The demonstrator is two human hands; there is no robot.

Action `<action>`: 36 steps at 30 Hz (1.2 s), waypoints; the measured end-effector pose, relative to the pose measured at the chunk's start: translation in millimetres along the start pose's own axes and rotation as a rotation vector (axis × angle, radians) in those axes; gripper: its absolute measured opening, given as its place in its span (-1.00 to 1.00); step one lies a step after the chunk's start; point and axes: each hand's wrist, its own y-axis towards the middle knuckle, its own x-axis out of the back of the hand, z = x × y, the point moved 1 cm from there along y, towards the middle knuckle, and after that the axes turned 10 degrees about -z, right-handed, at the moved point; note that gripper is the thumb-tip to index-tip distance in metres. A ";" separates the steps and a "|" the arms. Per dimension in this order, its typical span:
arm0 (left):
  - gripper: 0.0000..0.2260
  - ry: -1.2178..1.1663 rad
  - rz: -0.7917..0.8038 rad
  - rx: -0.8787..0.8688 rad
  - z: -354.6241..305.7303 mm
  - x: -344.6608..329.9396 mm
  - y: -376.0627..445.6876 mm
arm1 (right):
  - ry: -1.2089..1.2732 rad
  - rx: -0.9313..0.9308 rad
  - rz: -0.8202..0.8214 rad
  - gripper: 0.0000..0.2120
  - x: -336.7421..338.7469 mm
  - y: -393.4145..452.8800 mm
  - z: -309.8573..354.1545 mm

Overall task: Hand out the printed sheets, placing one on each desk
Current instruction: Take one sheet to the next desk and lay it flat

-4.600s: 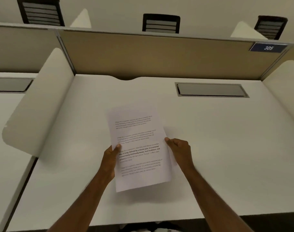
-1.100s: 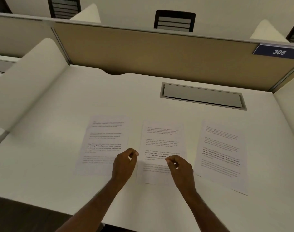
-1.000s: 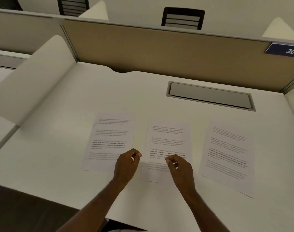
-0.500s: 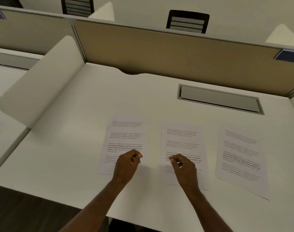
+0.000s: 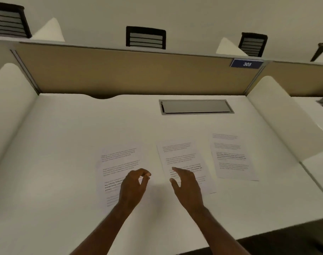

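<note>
both hands are hovering low over the white bench (image 5: 61, 181). the left hand (image 5: 132, 187) is curling loosely over the left sheet (image 5: 118, 172), gripping nothing; the right hand (image 5: 187, 186) is spreading relaxed fingers above the middle sheet (image 5: 182, 157). the right sheet (image 5: 230, 157) is lying apart, farther right. beyond, a grey hatch (image 5: 196, 107) is sitting before the tan partition (image 5: 129, 70).

At the start both hands held one stack of printed sheets above the surface (image 5: 61, 137); now three sheets lie side by side on it: left sheet (image 5: 116, 162), middle sheet (image 5: 181, 155), right sheet (image 5: 230, 155). The right hand (image 5: 187, 184), pinched a moment ago, has spread its fingers over the middle sheet, while the left hand (image 5: 134, 184) has loosened slightly.
</note>
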 end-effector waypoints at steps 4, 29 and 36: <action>-0.72 0.057 0.097 -0.110 -18.4 -31.0 11.3 | -0.125 -0.077 0.034 -0.40 15.4 2.2 -19.1; -0.34 0.587 0.365 -0.282 -191.6 -296.1 76.1 | -0.196 -0.344 -0.058 -0.42 144.0 144.9 -276.6; -0.33 0.777 0.418 -0.253 -195.4 -319.0 90.1 | -0.225 -0.407 -0.066 -0.39 148.7 176.5 -293.3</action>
